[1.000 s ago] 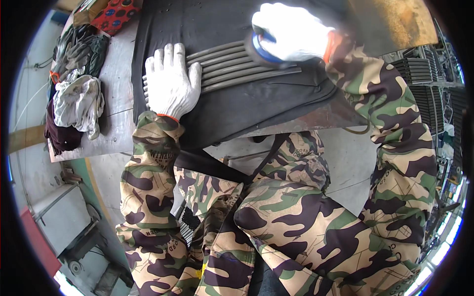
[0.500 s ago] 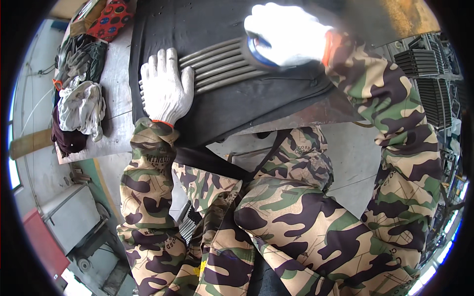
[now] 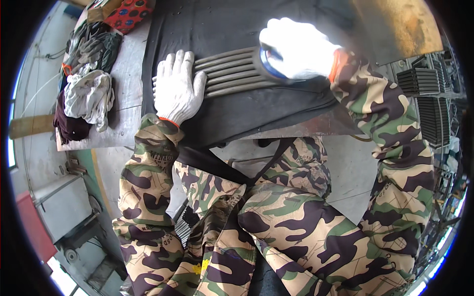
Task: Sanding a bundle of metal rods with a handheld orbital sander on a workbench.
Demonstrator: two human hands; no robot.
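Several slim grey metal rods [image 3: 232, 74] lie side by side on a black cloth [image 3: 222, 116] over the table. My left hand [image 3: 178, 88], in a white knitted glove, rests flat across their left ends with its fingers stretched out. Toward their right ends, my right hand [image 3: 296, 49], also gloved in white, is closed on a round, dark tool with a blue rim [image 3: 271, 65]. The tool sits over the rods; its exact kind is unclear, and the hand covers much of it. The rods' right ends are hidden beneath the tool and hand.
Crumpled white and dark cloths [image 3: 89, 93] are heaped on the bare metal table at left, below a red patterned item [image 3: 129, 16]. A brown-stained board [image 3: 410, 24] is at far right. Stacked dark bars [image 3: 434, 121] stand beyond my right arm.
The whole view has shifted a little, so rods and hands appear farther right. The left hand stays flat on the rods, and the right hand still grips the round tool over them.
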